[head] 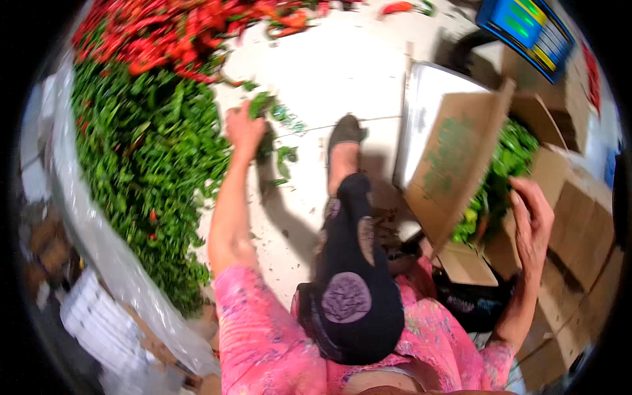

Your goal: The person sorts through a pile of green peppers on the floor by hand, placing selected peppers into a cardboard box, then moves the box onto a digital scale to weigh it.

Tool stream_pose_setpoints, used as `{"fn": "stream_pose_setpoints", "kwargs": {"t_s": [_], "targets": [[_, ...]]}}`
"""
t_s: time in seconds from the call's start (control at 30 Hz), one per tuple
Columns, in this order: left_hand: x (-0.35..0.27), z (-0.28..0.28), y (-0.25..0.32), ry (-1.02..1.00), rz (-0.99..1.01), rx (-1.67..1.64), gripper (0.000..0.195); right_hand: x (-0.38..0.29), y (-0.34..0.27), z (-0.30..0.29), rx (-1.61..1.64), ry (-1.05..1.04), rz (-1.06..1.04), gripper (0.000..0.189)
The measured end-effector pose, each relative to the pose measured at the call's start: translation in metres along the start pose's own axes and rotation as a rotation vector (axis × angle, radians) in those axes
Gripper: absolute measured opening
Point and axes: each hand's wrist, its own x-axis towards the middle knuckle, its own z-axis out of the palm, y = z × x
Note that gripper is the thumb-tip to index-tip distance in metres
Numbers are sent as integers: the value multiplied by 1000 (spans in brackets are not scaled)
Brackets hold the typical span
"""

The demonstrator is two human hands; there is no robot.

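Note:
My left hand (pixel 245 126) reaches over the floor at the right edge of a large heap of green chili peppers (pixel 148 143). A green pepper (pixel 260 103) lies at its fingertips; blur hides whether the fingers hold it. My right hand (pixel 533 212) is raised at the near right side of an open cardboard box (pixel 456 158) with green peppers (pixel 508 148) in it. Its thumb and fingers are slightly bent, with nothing visible between them. A few loose green peppers (pixel 285 160) lie on the pale floor between the heap and my foot.
Red chili peppers (pixel 173 34) are heaped at the upper left. A clear plastic sheet (pixel 94 217) borders the green heap. A scale with a lit display (pixel 528 29) stands at the upper right. More cardboard boxes (pixel 582 232) are at the right. My shod foot (pixel 345 131) rests mid-floor.

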Motion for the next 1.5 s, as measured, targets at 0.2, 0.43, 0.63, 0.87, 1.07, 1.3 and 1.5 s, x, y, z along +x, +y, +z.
{"fn": "stream_pose_setpoints", "kwargs": {"t_s": [0.2,0.43,0.63,0.87,1.07,1.3,1.5], "targets": [[-30,-111,60,-222,-79,-1116,63,5,13,-15,36,115,-69,17],[-117,-261,272,-508,792,-1136,54,-21,52,-49,130,137,149,28],[-186,-266,362,-674,1485,-705,47,-32,61,-53,135,4,98,29],[-223,-222,375,-620,1887,-241,54,-48,81,-42,-236,-256,-27,21],[-209,-242,364,-540,1623,-292,63,-58,75,-25,-361,-386,7,23],[-202,-216,373,-250,1581,-117,56,-73,84,8,-250,-114,-105,28],[-230,-194,381,-261,1525,121,43,-86,67,20,-342,-321,-93,18]]}}
